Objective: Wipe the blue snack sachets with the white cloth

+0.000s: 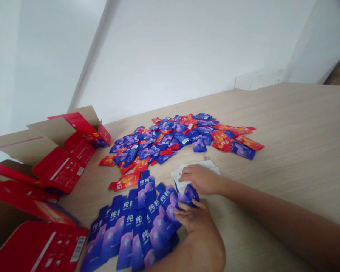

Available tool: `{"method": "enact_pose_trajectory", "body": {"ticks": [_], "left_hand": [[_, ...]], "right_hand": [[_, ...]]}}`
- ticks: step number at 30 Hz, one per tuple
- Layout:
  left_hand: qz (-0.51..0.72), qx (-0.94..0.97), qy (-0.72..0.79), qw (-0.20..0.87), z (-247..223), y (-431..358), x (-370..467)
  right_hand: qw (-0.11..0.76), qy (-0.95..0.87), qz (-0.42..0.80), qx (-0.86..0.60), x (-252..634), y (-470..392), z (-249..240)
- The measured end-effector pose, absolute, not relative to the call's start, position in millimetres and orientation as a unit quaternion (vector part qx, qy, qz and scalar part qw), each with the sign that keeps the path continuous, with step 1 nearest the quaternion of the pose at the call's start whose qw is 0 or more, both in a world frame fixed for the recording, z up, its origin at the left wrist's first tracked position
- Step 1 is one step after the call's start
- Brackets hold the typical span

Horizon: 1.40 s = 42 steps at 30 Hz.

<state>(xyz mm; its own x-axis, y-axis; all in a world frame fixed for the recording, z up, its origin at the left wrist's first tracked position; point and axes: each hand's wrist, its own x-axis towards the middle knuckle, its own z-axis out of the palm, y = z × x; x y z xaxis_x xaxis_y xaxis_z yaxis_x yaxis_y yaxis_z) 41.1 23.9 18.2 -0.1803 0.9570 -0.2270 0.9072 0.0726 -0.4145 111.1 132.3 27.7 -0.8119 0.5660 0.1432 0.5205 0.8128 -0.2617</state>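
Observation:
A blue-and-purple pouch (186, 193) lies between my hands at the right end of a group of similar pouches. My left hand (195, 219) reaches in from below, its fingers closed over the pouch's lower end. Above it, my right hand (200, 178) presses a folded white cloth (208, 164) over the top of the same pouch, fingers bent around the cloth. Several blue pouches (130, 223) overlap in slanting rows to the left of my hands, printed sides up. The cloth hides the pouch's top end.
Behind my hands spreads a loose heap of blue and red-orange pouches (164, 139) on the wooden table (286, 151). Open red cartons (59, 170) with raised flaps line the left side. A white box (259, 80) sits at the far edge by the wall.

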Motion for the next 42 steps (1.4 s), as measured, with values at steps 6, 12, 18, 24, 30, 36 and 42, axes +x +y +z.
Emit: {"method": "enact_pose_trajectory", "body": {"ticks": [6,12,18,24,30,36,42], "left_hand": [[0.241,-0.644,-0.723,0.069,13.9,23.5,40.4],[0.249,-0.652,-0.711,0.089,12.7,21.0,41.2],[0.248,-0.656,-0.705,0.110,10.4,19.7,41.7],[0.245,-0.658,-0.699,0.133,9.1,19.2,40.6],[0.247,-0.660,-0.692,0.156,8.2,18.0,41.6],[0.241,-0.661,-0.691,0.163,7.0,17.6,40.5],[0.226,-0.647,-0.711,0.155,5.1,22.3,42.2]], "right_hand": [[0.166,-0.929,0.103,-0.313,114.6,133.4,39.8],[0.155,-0.942,0.115,-0.276,114.8,129.5,35.6],[0.159,-0.940,0.114,-0.280,114.8,130.7,32.7],[0.148,-0.942,0.107,-0.281,116.6,131.7,32.2],[0.148,-0.943,0.110,-0.278,117.4,134.6,26.9],[0.187,-0.931,0.120,-0.288,122.0,138.4,37.9],[0.174,-0.948,0.119,-0.236,113.6,119.7,45.1]]}}
